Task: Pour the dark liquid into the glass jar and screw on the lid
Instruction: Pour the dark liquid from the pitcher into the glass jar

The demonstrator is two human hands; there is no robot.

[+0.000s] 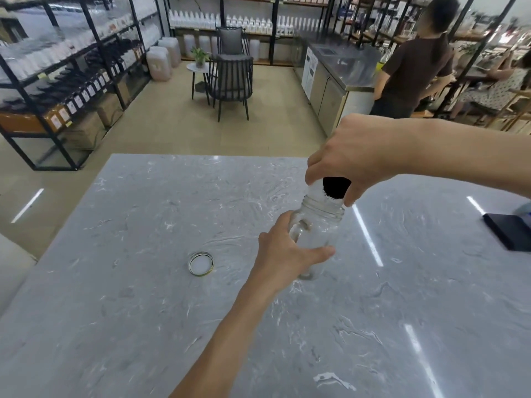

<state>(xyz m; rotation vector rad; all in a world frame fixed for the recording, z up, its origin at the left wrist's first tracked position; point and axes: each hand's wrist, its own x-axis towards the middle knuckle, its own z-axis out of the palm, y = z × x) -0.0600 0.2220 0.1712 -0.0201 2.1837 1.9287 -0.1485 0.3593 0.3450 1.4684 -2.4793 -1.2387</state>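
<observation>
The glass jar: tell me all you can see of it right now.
The glass jar is clear, with a threaded neck and an open mouth, and looks empty. It stands on the grey marble table, leaning slightly. The left hand grips its body; the right hand holds a container of dark liquid tipped just over its mouth. Its lid lies apart on the table, underside up.

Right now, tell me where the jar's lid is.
In the head view the lid lies flat on the marble table, inner side up, apart from the glass jar and to the left of the left hand holding it.
</observation>
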